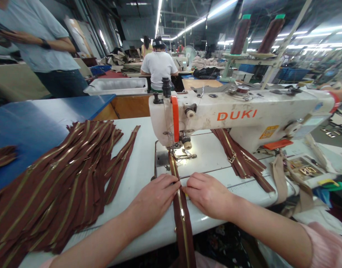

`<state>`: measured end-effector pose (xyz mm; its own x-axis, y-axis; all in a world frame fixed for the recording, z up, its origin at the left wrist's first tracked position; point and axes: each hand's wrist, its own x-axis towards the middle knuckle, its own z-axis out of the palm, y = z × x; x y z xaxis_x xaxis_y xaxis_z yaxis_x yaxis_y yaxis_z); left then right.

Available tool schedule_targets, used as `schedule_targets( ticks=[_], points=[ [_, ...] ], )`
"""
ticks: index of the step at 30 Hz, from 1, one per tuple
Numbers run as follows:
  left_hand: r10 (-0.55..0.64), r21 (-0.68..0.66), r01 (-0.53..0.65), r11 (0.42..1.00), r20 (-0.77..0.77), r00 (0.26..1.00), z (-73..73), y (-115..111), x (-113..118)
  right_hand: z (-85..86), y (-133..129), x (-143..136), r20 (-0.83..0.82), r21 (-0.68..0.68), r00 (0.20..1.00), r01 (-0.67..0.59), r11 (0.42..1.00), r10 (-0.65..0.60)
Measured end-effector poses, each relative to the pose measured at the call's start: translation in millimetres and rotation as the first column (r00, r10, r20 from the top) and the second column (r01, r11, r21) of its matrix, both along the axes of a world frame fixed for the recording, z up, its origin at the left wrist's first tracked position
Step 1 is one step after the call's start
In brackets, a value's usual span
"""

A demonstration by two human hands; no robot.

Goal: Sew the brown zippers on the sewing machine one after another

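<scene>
My two hands are at the brown zipper (183, 232), which lies lengthwise before me on the white sewing table (144, 149); its far end is at the needle area (172, 150) of the sewing machine (237, 111), and its near end comes over the table edge toward my body. My left hand (156, 195) grasps the left side of the strip, with the fingers bent and their tips upon the fabric; my right hand (208, 193) is opposite, with the fingers curled, and it pinches the right border; the two hands are close together, with only the narrow strip between them. A metal slider (182, 214) is on the golden teeth, a little nearer to me than my fingertips; to the left there is a large heap of similar zippers (64, 182), laid one over another, and just beside it a few loose strips (122, 163); on the right, some more brown zippers (239, 160) lie partly under the machine arm, which bears the orange letters DUKI; farther right is a small tray (307, 167) with metal pieces. Behind the machine stand two brown thread cones (240, 35) with green tops; farther ahead a person in a white shirt (159, 67) has the back toward me, and at the left stands a person in a light blue shirt (48, 44).
</scene>
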<state>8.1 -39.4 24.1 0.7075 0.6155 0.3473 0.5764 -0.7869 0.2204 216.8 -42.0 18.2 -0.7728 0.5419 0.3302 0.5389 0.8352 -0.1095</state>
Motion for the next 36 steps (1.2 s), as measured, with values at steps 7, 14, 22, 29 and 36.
schedule_targets(
  ticks=[7, 14, 22, 29, 36],
  points=[
    [-0.009, 0.024, 0.009, 1.000, -0.013, 1.000, -0.5, 0.3, -0.8, -4.8, -0.1, -1.4, 0.016, 0.005, 1.000, 0.015, 1.000, -0.015],
    [-0.050, 0.143, 0.068, 0.987, -0.127, 0.991, -2.5, 2.6, -2.8, -3.0, 0.3, -3.0, 0.022, 0.025, 1.000, 0.010, 1.000, -0.010],
    [-0.060, 0.230, 0.100, 0.968, -0.176, 0.983, -0.2, 3.7, -3.1, -4.5, 1.7, -1.7, 0.037, 0.006, 0.999, -0.005, 1.000, 0.005],
    [-0.036, 0.244, 0.090, 0.966, -0.215, 0.976, -0.1, 9.4, -3.8, -2.6, 8.5, -3.2, 0.030, 0.022, 0.999, -0.013, 1.000, 0.012],
    [-0.023, 0.262, 0.093, 0.961, -0.257, 0.966, -4.3, 24.6, -5.1, -4.1, 25.7, -7.0, 0.033, 0.075, 0.999, 0.002, 0.997, -0.005]
  ],
)
